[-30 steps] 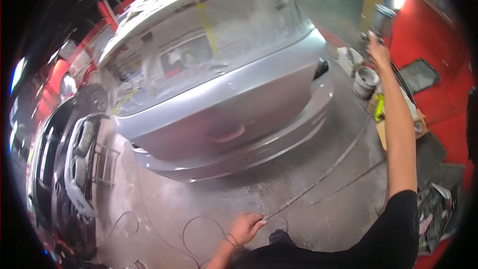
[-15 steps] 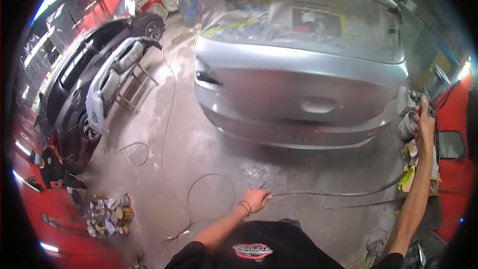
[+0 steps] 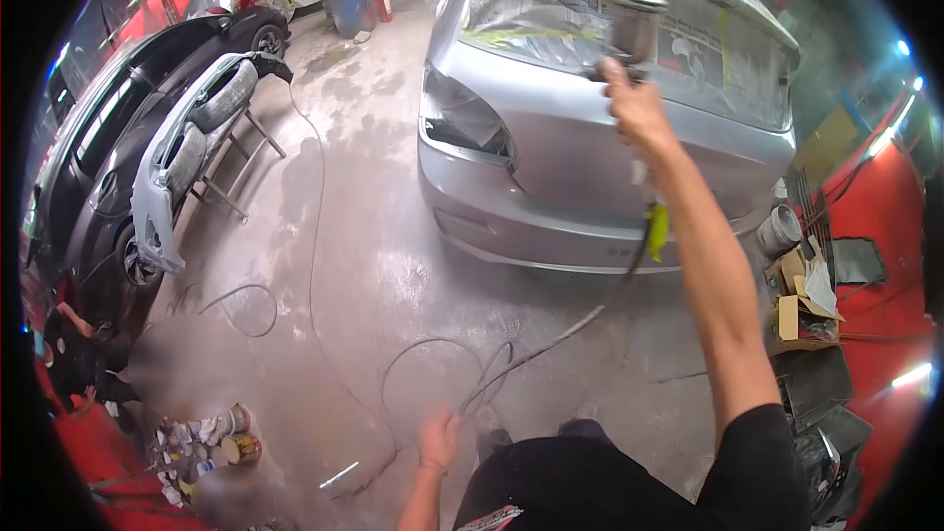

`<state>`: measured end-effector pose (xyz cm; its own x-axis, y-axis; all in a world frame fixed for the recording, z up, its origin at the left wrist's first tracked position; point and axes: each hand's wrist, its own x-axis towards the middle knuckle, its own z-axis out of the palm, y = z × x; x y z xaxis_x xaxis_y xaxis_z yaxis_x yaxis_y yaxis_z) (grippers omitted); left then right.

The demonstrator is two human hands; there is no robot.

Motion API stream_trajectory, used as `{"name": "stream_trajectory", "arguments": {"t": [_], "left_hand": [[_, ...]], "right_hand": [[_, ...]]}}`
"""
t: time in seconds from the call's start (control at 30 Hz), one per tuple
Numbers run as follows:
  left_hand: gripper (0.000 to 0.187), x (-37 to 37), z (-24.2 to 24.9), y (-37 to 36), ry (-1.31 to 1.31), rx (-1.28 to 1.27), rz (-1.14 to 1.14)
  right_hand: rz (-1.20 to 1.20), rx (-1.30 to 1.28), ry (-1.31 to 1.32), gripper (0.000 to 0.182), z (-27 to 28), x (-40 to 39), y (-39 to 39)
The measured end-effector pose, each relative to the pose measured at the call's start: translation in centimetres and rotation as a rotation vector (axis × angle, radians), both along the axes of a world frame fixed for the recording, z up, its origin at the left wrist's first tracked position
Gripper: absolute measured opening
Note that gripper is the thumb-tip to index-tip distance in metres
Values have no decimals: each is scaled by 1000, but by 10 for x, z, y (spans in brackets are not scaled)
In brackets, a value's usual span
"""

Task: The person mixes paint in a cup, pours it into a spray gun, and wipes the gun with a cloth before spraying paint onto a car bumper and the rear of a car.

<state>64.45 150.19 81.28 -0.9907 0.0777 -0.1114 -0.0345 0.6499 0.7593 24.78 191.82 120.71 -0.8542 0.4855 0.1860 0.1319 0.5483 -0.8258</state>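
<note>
My right hand (image 3: 639,116) is wrapped round a paint spray gun (image 3: 635,31) with a metal cup on top. The gun is raised in front of the upper rear of a silver car (image 3: 580,162); its nozzle is hard to make out. An air hose (image 3: 565,332) hangs from the gun, with a yellow-green cloth-like piece (image 3: 658,231) near its upper end. Low in front of my body, my left hand (image 3: 439,441) is closed round the hose. Newspaper and plastic film (image 3: 560,0) mask the car's rear window, and film covers the left tail-light opening (image 3: 467,118).
At left, a loose bumper (image 3: 162,172) rests on a metal stand (image 3: 228,187) beside a dark car (image 3: 93,192). Paint cans (image 3: 241,447) and a crouching person (image 3: 74,359) are lower left. Hose loops lie on the floor (image 3: 344,236). A bucket (image 3: 780,229) and cardboard box (image 3: 801,310) stand at right.
My right hand has swung the spray gun from the car's right side leftward and up. My left hand has shifted left and lower with the hose. The view has moved toward the car's left rear corner.
</note>
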Motion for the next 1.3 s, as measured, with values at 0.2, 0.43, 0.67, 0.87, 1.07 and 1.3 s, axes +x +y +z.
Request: {"name": "stream_trajectory", "arguments": {"t": [0.2, 0.43, 0.67, 0.87, 1.07, 1.3], "left_hand": [[24, 46, 14, -33, -146, 183, 313], [18, 70, -3, -43, -138, 183, 341], [20, 40, -10, 6, -60, 39, 81], [23, 16, -17, 119, -5, 25, -121], [29, 9, 75, 327, 106, -35, -325], [28, 43, 164, 545, 176, -77, -426]], "right_hand": [[239, 22, 102, 77, -11, -63, -161], [383, -49, 110, 69, -24, 30, -180], [106, -73, -25, 73, -51, 98, -9], [-111, -198, 43, 68, -46, 175, 201], [-249, -329, 128, 67, -36, 213, 458], [-403, -337, 257, 59, -6, 205, 749]]}}
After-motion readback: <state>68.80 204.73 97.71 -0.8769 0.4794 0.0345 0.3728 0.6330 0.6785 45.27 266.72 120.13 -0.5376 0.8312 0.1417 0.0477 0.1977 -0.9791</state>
